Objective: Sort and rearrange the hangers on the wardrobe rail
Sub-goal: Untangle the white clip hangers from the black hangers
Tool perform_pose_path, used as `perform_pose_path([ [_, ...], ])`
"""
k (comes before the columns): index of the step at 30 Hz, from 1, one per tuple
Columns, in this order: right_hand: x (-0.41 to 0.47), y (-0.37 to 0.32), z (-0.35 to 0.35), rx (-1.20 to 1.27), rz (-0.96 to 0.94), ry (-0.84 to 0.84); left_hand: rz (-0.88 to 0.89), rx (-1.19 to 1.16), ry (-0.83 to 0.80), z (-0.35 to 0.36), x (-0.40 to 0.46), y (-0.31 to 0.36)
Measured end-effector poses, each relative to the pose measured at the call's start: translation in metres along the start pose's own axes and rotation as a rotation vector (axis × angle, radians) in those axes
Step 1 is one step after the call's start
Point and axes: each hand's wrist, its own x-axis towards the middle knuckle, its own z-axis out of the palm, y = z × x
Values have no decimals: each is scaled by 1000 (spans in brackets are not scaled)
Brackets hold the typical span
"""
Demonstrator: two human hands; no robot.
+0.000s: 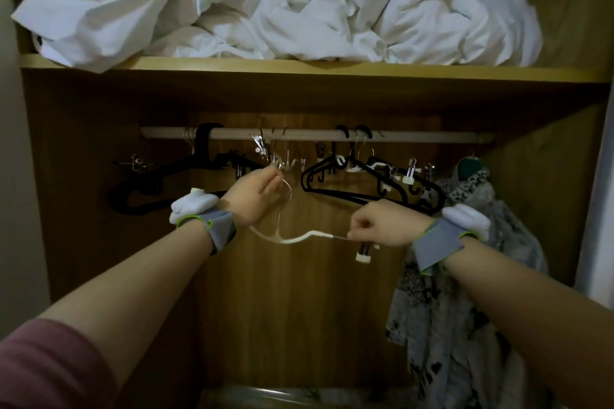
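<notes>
— While we hold the white clip hanger [299, 237] below the rail [315, 135], what has each hand got?

— Our left hand [257, 191] pinches its thin wire hook near the top, fingers curled round the metal. Our right hand [382, 226] grips the slim metal bar at the hanger's right end, fingers closed tight, with a white plastic clip [362, 252] dangling just under it.

— And its shape?

— A wavy, pale plastic shoulder, narrow and smooth, with bare wire running out of it. It hangs free of the rail, between our two hands.

— What do we see on the rail itself?

— A round, pale bar across the wood-grain wardrobe. At the left hangs a thick black velvety hanger [159, 189]; at the right, thin black plastic hangers [365, 183] with small hooks, mixed with more white clip hangers and shiny metal clips [260, 146].

— Above and beside?

— Crumpled white bedding [282, 0] is heaped on the wooden shelf [332, 71]. A black-and-white patterned garment [465, 292] droops at the right, soft and creased
</notes>
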Motion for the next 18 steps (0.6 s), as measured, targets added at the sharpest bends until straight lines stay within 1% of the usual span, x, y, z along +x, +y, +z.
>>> perform_pose_path([
  [3, -4, 8, 0, 370, -53, 10, -32, -98, 46, 7, 7, -1],
  [6, -6, 15, 6, 864, -58, -41, -118, -234, 137, 10, 18, -8],
  [7, -6, 16, 7, 999, -63, -22, -141, -260, 156, 11, 22, -11],
  [8, -5, 16, 8, 1085, -62, 20, -157, -279, 155, 13, 26, -12],
  [9, -4, 15, 5, 1117, -58, 74, -174, -285, 124, 14, 29, -12],
  [10, -2, 13, 1, 1094, -51, 128, -196, -261, 70, 17, 31, -12],
  [12, 5, 7, -9, 991, -16, 205, -259, -129, -17, 19, 36, -11],
  [13, 10, 4, -14, 936, 13, 233, -287, -58, 12, 18, 39, -10],
  [16, 30, -2, -24, 728, 87, 309, -320, 173, 344, 5, 51, -13],
  [17, 37, -4, -26, 658, 114, 348, -306, 256, 416, -2, 55, -16],
  [18, 43, -5, -29, 598, 140, 399, -281, 326, 449, -8, 59, -19],
])
